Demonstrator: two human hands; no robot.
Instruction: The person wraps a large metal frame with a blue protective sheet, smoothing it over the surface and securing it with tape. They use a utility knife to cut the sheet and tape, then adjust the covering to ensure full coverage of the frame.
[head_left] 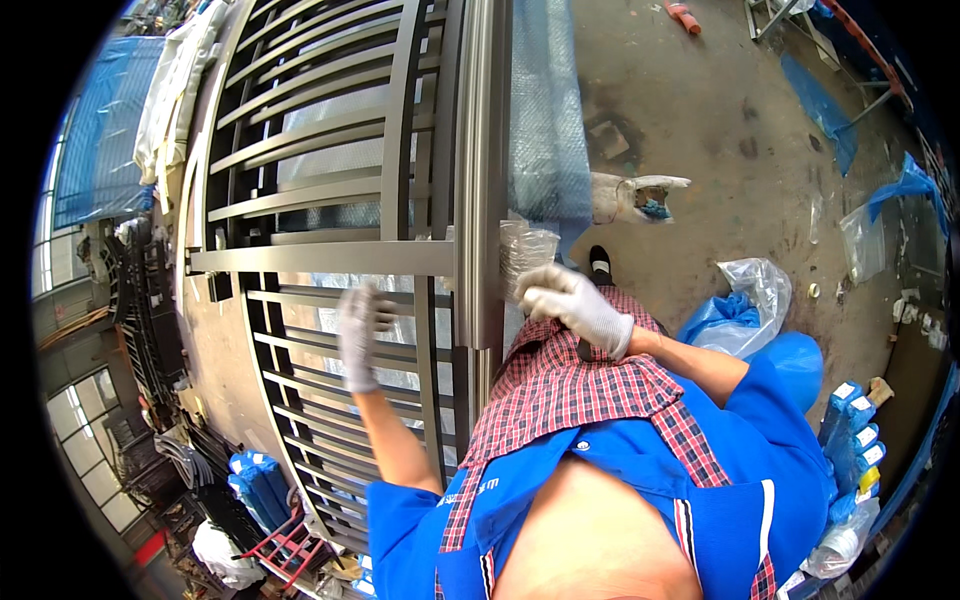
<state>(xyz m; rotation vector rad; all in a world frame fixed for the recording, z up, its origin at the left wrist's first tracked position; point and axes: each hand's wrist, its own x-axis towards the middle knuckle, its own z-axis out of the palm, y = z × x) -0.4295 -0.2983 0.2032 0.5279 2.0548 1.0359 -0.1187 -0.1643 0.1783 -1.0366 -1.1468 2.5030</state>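
Plastic film (528,246) is seemingly being arranged; left hand (360,335) opened, apparently empty; grip of right hand (578,308) indiscernible; firm pinch needed

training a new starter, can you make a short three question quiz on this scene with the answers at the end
1. True or false: the left grip, seen against the slatted frame, is gloved.
2. Which is nearer the clear wrap: the left grip or the right grip?
3. The apron is: a) plain, b) checked, c) spotted.

Key: 1 true; 2 right grip; 3 b.
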